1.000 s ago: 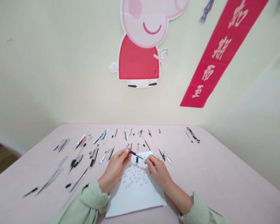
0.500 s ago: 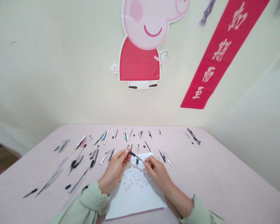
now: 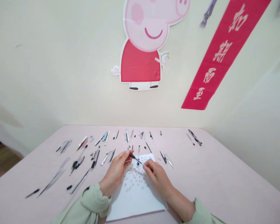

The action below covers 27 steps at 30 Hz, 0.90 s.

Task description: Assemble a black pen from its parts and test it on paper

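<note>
Between my two hands, above the paper, a pen (image 3: 136,159) with a black grip and a clear barrel slants down to the right. My left hand (image 3: 118,166) pinches its black end between thumb and fingers. The clear end is pinched by my right hand (image 3: 156,175). Below lies a white sheet of paper (image 3: 135,202) with rows of handwriting on its upper half. Behind the pen, a black pen part (image 3: 138,161) shows on the sheet.
Sorted pen parts lie across the pink table (image 3: 212,183): clear barrels (image 3: 53,180), a black cap (image 3: 32,193), refills (image 3: 148,147) and black pens (image 3: 194,137). A wall with a cartoon pig cutout (image 3: 140,65) and a red banner (image 3: 214,74) rises behind.
The hands keep hold of the pen in nearly the same place. My left fingers have shifted slightly on the black end. The whole view has moved a little.
</note>
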### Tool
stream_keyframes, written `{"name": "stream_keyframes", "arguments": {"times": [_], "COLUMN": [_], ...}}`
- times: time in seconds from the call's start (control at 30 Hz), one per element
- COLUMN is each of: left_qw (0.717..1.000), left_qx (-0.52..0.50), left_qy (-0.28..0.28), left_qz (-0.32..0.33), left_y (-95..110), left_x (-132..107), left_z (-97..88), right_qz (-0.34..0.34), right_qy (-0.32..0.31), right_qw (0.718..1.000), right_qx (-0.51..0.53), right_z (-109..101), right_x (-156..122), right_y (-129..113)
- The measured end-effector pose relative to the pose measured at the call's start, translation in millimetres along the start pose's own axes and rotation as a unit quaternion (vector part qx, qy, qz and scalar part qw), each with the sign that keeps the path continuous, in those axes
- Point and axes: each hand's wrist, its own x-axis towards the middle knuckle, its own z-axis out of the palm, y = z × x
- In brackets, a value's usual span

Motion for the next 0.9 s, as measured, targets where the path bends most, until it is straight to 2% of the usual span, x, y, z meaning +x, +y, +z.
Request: {"name": "stream_keyframes", "arguments": {"times": [0.13, 0.23, 0.37, 0.47, 0.57, 0.63, 0.73, 0.83, 0.9], "left_qw": [1.000, 1.000, 0.996, 0.992, 0.992, 0.992, 0.990, 0.989, 0.990], "left_qx": [0.007, 0.015, 0.056, 0.090, 0.105, 0.105, 0.111, 0.120, 0.121], "left_qy": [0.002, -0.005, -0.052, -0.059, -0.049, -0.046, -0.054, -0.060, -0.057], "left_qz": [0.010, -0.013, -0.055, -0.059, -0.059, -0.060, -0.060, -0.057, -0.055], "left_y": [7.2, 4.5, -17.6, -33.4, -37.6, -36.3, -34.5, -36.0, -38.0], "left_x": [-4.3, -11.1, -23.9, -29.7, -29.9, -29.2, -29.0, -28.4, -27.4], "left_z": [4.5, 9.3, 15.5, 17.3, 17.0, 16.5, 16.0, 15.9, 16.1], "right_qz": [0.004, 0.004, -0.014, 0.013, 0.042, 0.058, 0.106, 0.141, 0.155], "right_qy": [-0.005, 0.001, 0.008, 0.039, 0.092, 0.105, 0.067, 0.063, 0.057], "right_qw": [1.000, 1.000, 1.000, 0.999, 0.994, 0.989, 0.962, 0.944, 0.934], "right_qx": [0.018, 0.025, 0.012, -0.002, -0.028, -0.088, -0.241, -0.293, -0.318], "right_z": [1.1, 3.5, 5.5, 0.3, -15.3, -31.0, -56.9, -75.3, -79.7], "right_x": [0.6, 0.8, 1.5, 4.5, 14.0, 26.5, 54.7, 88.4, 109.4], "right_y": [-0.6, -2.6, -2.3, 3.9, 17.0, 28.9, 48.0, 64.5, 72.7]}}
